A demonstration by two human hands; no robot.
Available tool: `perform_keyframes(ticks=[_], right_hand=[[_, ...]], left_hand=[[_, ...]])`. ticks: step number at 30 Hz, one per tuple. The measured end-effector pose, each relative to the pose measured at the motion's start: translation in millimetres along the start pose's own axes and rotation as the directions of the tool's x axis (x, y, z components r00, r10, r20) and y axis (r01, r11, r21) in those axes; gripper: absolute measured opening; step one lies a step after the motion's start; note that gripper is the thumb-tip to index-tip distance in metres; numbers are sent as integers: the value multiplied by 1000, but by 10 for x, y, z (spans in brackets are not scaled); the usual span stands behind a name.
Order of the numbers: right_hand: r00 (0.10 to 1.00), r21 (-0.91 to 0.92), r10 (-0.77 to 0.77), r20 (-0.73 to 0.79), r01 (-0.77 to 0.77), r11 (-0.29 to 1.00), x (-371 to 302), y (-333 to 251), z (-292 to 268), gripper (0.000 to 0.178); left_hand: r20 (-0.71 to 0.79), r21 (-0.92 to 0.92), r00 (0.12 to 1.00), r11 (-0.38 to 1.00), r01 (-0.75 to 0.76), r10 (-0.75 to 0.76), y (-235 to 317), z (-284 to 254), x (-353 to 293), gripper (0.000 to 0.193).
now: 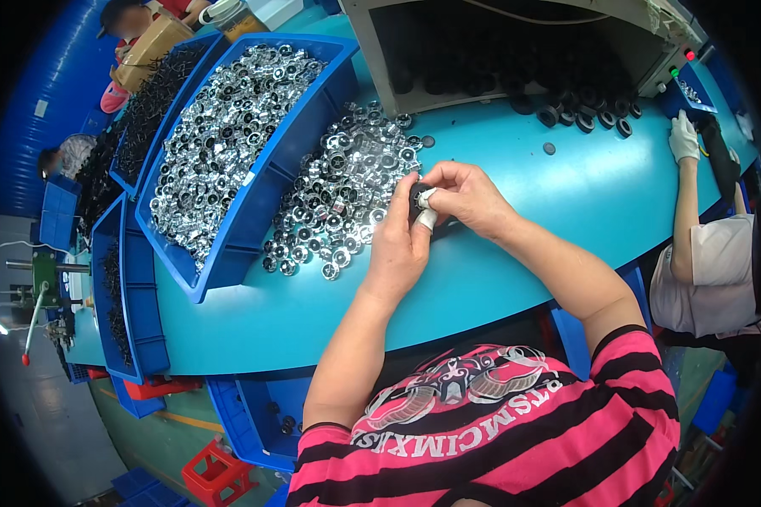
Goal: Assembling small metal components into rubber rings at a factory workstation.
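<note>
Over the teal table, my left hand and my right hand meet and pinch a small black wheel between them. Both thumbs wear white coverings and press against its near face. Fingers hide much of the wheel, so I cannot tell how its inside looks. Just left of my hands lies a loose heap of shiny chrome wheel hubs with dark centres. A blue bin beyond it is filled with more chrome hubs.
Black rubber tyres spill from a grey-framed machine opening at the back. Small black discs lie on the teal table. At right sits a co-worker with a white glove. More blue bins hold black parts at left.
</note>
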State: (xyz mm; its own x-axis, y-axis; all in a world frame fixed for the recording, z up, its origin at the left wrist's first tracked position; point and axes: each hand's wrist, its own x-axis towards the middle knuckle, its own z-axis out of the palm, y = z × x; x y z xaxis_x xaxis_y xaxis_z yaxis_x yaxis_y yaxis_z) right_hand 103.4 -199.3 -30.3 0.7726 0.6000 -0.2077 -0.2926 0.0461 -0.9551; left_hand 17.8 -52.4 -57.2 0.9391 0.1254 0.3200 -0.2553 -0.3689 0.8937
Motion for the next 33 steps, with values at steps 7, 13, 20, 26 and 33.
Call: perform_keyframes(ticks=[7, 13, 20, 26, 33], right_hand=[[1000, 26, -17, 10, 17, 1000, 14, 74, -16, 14], [999, 91, -1, 32, -2, 996, 37, 78, -18, 15], [987, 174, -13, 158, -15, 985, 26, -93, -101, 26], [994, 86, -13, 110, 3, 996, 17, -97, -96, 26], [997, 53, 3, 76, -7, 999, 48, 16, -119, 20]], left_hand=[[-7, 152, 1000, 988, -14, 16, 60, 17, -45, 48], [-8, 90, 994, 990, -111, 112, -63, 1, 14, 51], [160, -606, 949, 732, 311, -271, 91, -135, 77, 60], [102, -436, 968, 864, 252, -231, 96, -90, 44, 58], [64, -115, 987, 981, 155, -148, 99, -37, -1, 55]])
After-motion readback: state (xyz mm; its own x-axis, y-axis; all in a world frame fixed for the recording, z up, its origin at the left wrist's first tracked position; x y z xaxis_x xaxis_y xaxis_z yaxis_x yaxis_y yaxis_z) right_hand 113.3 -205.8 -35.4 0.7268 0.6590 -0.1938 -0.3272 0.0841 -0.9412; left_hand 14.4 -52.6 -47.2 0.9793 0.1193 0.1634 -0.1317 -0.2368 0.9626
